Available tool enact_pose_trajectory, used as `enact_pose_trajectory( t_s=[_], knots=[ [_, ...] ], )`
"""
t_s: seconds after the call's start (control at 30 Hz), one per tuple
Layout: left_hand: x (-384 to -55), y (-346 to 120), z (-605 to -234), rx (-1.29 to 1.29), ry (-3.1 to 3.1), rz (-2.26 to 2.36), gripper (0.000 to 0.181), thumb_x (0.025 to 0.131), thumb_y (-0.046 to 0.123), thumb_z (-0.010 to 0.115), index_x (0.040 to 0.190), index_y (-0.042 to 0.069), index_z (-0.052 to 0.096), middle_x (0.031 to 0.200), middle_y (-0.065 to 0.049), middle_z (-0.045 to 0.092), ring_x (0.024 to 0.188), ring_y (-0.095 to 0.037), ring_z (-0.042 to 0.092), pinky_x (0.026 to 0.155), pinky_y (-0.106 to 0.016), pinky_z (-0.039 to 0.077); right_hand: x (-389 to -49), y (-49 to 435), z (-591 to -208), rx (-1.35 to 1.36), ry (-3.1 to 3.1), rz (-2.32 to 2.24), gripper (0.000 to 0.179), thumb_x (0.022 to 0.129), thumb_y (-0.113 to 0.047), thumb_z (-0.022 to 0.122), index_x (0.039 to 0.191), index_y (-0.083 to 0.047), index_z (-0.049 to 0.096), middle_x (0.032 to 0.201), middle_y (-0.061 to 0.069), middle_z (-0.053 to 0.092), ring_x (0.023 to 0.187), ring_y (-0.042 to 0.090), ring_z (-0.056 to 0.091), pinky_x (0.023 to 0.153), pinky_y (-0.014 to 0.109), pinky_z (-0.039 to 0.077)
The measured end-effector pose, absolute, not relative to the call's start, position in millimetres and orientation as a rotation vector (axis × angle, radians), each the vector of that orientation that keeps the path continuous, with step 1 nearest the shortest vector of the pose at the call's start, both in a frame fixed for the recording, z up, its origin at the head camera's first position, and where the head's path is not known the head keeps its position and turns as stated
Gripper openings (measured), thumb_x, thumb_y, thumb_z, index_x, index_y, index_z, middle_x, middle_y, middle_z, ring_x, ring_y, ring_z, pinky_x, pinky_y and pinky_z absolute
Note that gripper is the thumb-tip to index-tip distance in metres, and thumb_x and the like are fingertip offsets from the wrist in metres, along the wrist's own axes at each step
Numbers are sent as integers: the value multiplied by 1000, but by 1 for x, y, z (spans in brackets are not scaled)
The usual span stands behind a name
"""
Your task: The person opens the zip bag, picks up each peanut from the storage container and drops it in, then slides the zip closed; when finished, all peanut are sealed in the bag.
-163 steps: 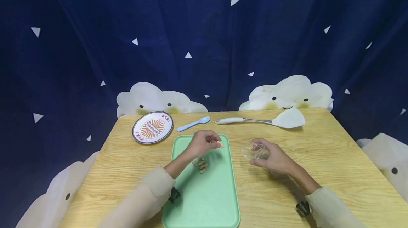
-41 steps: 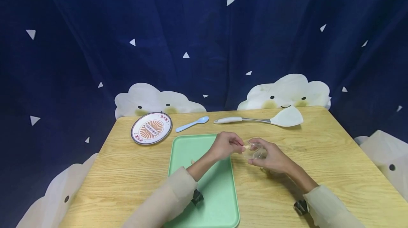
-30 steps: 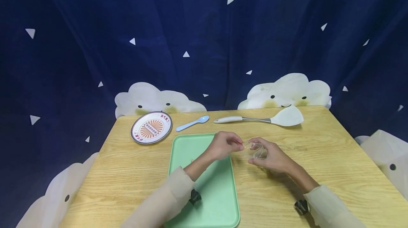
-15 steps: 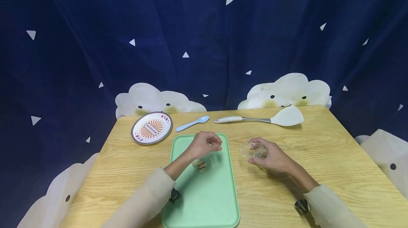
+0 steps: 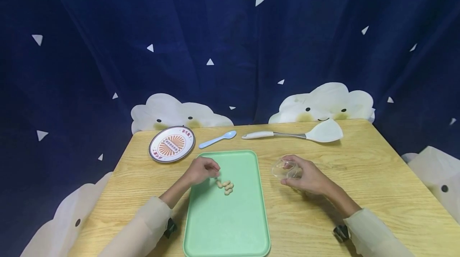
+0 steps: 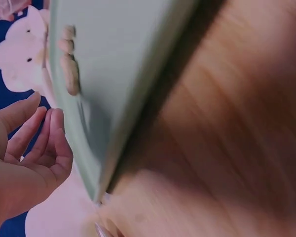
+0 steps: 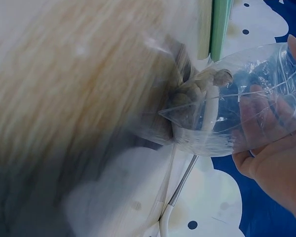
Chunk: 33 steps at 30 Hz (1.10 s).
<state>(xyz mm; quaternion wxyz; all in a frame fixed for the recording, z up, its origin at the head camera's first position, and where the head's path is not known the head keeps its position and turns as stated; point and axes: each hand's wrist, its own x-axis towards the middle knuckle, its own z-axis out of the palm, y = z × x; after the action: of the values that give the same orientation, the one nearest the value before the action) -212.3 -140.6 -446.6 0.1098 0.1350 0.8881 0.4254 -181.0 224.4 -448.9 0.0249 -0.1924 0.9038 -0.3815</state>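
My left hand [image 5: 202, 171] hovers over the left side of the green tray [image 5: 230, 225], just left of several unshelled peanuts [image 5: 228, 187]. In the left wrist view its thumb and bent fingers stand apart with nothing visible between them. My right hand [image 5: 308, 176] grips a clear plastic bag [image 5: 282, 169] by its opening, right of the tray. Through the film in the right wrist view, peanuts [image 7: 190, 96] show at the bag's bottom. The far side of the right hand's fingers is seen only through the plastic.
Along the table's back lie a round patterned plate [image 5: 172, 144], a light blue spoon [image 5: 217, 139] and a spatula [image 5: 324, 131] with a white head and handle. Behind the table [image 5: 359, 177] hangs a dark blue curtain [image 5: 230, 41].
The left hand carried a peanut to the bag, came away without it, then moved back left over the tray. The right hand has stayed in place with the bag.
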Motion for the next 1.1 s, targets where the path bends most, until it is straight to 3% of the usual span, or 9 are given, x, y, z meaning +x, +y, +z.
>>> enact_pose_trajectory(
  t_s=[0.23,0.67,0.83,1.1],
  knots=[
    [-209,-149,-455,461,2550,1165,13,75,7,77,86,2,71,78,-7,70,69,-9,59,64,-25,48,-181,225,-449,-589,2792,-1178,66,75,-40,78,130,-13,52,107,4,66,103,24,60,79,34,47],
    [-204,-140,-466,529,2577,1118,16,68,-7,75,79,4,71,67,-7,63,61,-9,51,55,-22,42,-181,223,-447,-585,2785,-1170,67,75,-39,78,130,-13,52,107,3,66,103,24,60,79,34,47],
    [-201,-138,-464,632,2607,1046,15,68,-6,76,77,4,71,71,-5,66,65,-7,51,57,-19,43,-181,223,-447,-588,2779,-1172,66,75,-39,78,130,-13,52,107,3,65,103,24,59,79,34,46],
    [-207,-146,-451,580,2563,1069,9,75,0,75,81,4,70,73,-4,67,67,-9,55,60,-22,46,-182,225,-448,-593,2773,-1161,66,76,-40,77,130,-13,52,107,3,65,104,24,59,78,34,46]
  ],
)
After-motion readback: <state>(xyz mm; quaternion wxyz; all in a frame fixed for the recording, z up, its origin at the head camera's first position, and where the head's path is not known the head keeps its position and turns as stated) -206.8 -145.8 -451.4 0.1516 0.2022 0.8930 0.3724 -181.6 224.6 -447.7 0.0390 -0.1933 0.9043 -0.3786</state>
